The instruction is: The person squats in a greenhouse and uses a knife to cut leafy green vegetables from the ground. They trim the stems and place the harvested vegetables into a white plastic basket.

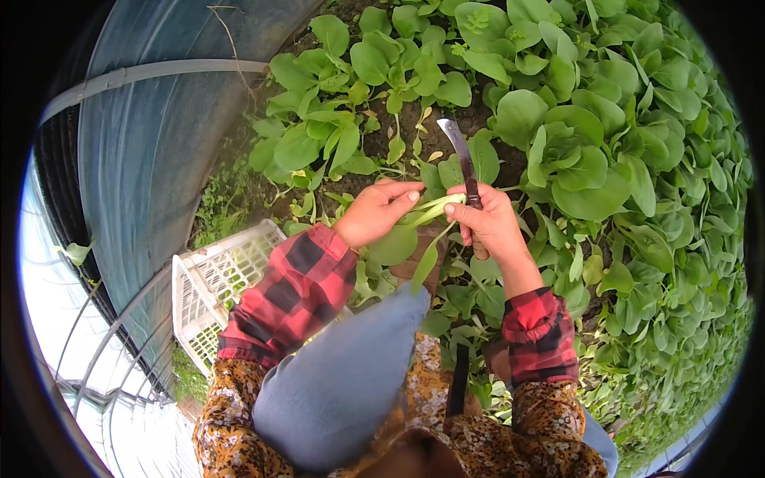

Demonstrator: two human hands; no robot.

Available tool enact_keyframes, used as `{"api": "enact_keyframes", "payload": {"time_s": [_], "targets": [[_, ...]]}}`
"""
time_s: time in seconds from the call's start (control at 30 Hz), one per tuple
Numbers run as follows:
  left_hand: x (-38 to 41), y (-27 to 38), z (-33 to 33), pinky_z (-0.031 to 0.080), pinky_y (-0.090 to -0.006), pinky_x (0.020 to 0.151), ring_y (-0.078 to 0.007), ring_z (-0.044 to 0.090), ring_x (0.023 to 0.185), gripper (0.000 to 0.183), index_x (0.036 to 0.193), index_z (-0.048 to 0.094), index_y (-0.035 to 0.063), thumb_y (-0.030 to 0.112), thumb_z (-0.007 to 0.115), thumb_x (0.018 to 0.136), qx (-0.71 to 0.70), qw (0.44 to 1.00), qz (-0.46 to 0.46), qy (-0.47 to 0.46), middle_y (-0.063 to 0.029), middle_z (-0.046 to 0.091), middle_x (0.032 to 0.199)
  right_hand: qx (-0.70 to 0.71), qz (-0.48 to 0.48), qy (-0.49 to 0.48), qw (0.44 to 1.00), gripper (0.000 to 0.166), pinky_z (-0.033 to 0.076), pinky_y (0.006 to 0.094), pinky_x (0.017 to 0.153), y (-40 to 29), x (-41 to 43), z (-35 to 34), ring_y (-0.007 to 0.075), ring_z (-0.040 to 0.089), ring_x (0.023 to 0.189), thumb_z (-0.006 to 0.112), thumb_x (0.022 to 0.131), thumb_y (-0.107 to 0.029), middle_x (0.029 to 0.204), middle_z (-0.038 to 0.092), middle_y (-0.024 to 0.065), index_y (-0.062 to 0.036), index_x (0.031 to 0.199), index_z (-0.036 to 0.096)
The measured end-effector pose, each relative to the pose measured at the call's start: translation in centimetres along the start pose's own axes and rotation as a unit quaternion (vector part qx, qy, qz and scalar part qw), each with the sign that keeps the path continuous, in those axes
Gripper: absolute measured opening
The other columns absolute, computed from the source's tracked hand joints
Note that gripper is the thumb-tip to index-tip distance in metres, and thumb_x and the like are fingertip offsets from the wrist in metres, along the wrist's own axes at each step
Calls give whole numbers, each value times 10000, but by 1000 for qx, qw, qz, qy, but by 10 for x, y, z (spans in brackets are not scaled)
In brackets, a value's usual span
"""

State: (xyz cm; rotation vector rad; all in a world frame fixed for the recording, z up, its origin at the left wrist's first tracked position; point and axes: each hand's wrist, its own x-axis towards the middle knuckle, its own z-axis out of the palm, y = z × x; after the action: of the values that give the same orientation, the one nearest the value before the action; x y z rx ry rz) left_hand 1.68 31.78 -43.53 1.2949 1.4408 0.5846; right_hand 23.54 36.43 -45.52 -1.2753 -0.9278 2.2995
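Note:
My right hand (493, 224) grips the wooden handle of a small curved knife (463, 146), its blade pointing up and away from me. The same hand pinches the pale stem end of a cut leafy green plant (436, 209) between thumb and fingers. Its leaves hang down toward my knee. My left hand (382, 209) is beside the plant on the left, its thumb near its fingertips; whether it touches a leaf or stem is unclear. Below and around both hands grow more leafy greens (299, 143) in brown soil.
A white plastic crate (179, 269) with slotted walls stands at the left, behind my left sleeve, with greens visible through it. Plastic greenhouse sheeting (143, 149) and a curved frame tube (161, 69) run along the left. Dense leafy greens (657, 239) fill the right side. My bent knee is below my hands.

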Motion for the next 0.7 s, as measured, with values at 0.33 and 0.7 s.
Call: {"api": "enact_keyframes", "payload": {"time_s": [0.33,0.7], "targets": [[8,9,4,453,-210,662,-51,457,640,184,1106,546,52,139,514,947,-285,923,-190,-174,48,497,752,-345,-226,171,895,190,470,315,528,30,5,-13,207,598,573,669,827,-168,745,613,67,-40,942,588],[0,21,7,484,-268,710,-88,524,700,277,1166,524,53,170,572,920,-315,927,-126,-161,23,554,809,-577,-168,147,786,195,500,439,600,31,4,1,354,619,709,611,835,-168,907,619,136,-59,981,541]]}}
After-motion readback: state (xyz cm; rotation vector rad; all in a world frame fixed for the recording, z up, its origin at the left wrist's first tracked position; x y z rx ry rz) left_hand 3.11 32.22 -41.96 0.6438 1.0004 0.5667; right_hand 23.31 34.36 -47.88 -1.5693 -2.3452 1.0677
